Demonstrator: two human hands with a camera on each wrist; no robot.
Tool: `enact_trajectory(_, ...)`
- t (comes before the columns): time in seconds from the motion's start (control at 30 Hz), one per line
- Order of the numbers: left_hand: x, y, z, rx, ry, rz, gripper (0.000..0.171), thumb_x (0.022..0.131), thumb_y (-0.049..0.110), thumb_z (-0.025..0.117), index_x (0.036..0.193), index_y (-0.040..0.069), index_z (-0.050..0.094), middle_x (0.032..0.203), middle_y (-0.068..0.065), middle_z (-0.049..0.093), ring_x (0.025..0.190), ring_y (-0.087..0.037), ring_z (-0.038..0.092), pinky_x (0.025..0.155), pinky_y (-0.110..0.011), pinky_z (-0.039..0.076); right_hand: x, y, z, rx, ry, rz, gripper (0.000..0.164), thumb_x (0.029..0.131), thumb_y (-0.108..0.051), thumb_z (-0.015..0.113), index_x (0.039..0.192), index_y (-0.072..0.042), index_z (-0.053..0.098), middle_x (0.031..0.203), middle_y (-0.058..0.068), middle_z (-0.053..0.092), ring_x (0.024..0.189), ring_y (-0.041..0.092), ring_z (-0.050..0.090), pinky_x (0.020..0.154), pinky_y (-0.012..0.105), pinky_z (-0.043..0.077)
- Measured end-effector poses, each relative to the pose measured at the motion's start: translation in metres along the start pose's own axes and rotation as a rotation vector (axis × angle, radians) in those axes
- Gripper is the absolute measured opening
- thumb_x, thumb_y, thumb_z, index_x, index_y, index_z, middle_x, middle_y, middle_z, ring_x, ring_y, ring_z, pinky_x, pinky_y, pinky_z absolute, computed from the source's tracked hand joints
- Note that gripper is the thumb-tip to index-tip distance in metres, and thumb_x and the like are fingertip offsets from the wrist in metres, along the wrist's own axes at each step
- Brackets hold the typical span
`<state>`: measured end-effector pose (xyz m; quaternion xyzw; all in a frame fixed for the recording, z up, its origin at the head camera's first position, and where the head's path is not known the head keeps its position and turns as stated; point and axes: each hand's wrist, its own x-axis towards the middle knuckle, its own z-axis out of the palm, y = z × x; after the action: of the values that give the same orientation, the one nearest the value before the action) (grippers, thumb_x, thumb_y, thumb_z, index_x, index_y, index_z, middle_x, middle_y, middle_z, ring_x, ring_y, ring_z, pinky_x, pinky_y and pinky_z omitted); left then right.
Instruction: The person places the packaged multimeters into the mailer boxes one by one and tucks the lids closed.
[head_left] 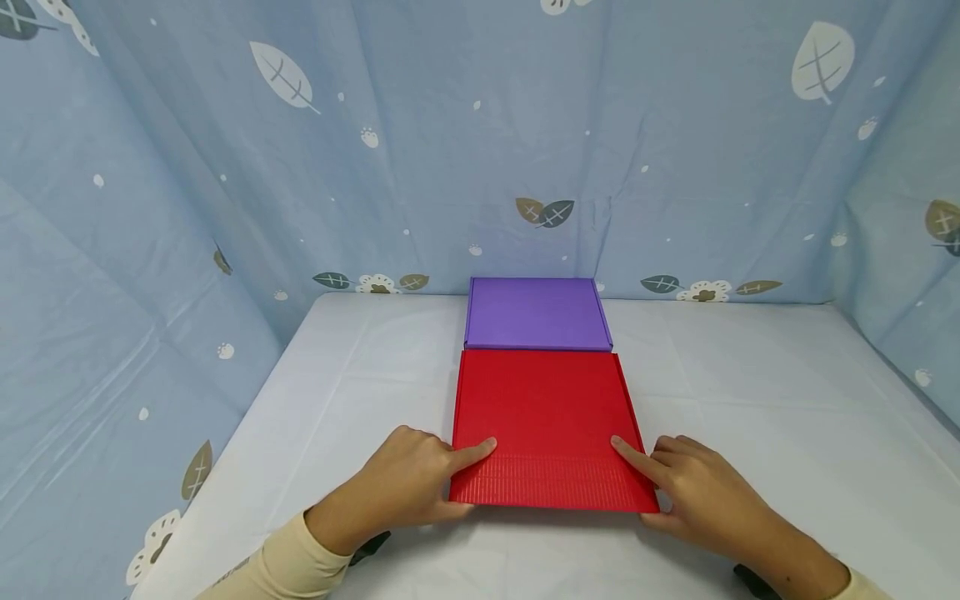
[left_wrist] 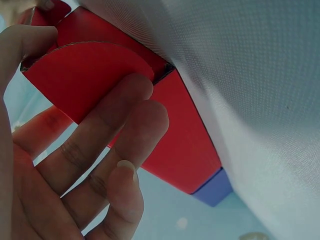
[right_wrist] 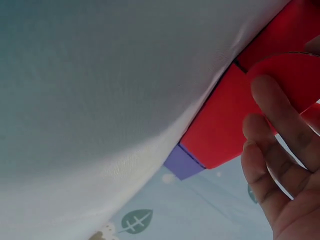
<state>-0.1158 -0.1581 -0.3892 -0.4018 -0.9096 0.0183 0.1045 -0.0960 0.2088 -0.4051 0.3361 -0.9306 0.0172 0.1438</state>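
Note:
A flat red cardboard box [head_left: 543,408] lies on the white-covered table, its front part ribbed with crease lines. My left hand [head_left: 412,479] pinches the lid's front left corner, index finger on top and thumb at the front edge. Mirroring it, my right hand [head_left: 705,492] pinches the front right corner the same way. The left wrist view shows a rounded red side flap [left_wrist: 80,72] standing outside the box wall, with fingertips against it. Another rounded flap [right_wrist: 292,75] shows beside the right fingers in the right wrist view. What is inside the box is hidden.
Directly behind the red box lies a closed purple box [head_left: 537,312], close against its back edge. A white cloth [head_left: 750,383] covers the table. Blue curtains [head_left: 450,150] with leaf prints hang at the back and both sides.

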Motion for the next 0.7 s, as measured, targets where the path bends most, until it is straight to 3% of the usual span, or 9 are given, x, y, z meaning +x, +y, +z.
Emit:
enact_trajectory(0.27,-0.0007,0.0001,0.0003,0.006,-0.005,-0.001,0.064,0.076,0.054,0.078,0.134,0.032,0.064,0.047,0.012,0.038,0.044,-0.001,0.028,0.046,-0.02,0.024,-0.0017,-0.0029,0.0009,0.071,-0.068,0.077,0.087,0.058,-0.036,0.095,0.135,-0.012,0.063,0.088,-0.003,0.065,0.088,0.016,0.062,0.073,0.036,0.059)
enact_trajectory(0.7,-0.0008,-0.0002,0.0014,0.004,0.002,-0.001,0.065,0.075,0.054,0.08,0.134,0.032,0.064,0.046,0.012,0.036,0.044,0.0,0.027,0.046,-0.019,0.022,-0.0013,-0.0037,0.0019,0.203,-0.128,0.161,0.086,0.06,-0.026,0.095,0.138,-0.012,0.06,0.095,0.001,0.063,0.084,0.01,0.059,0.063,0.021,0.055)
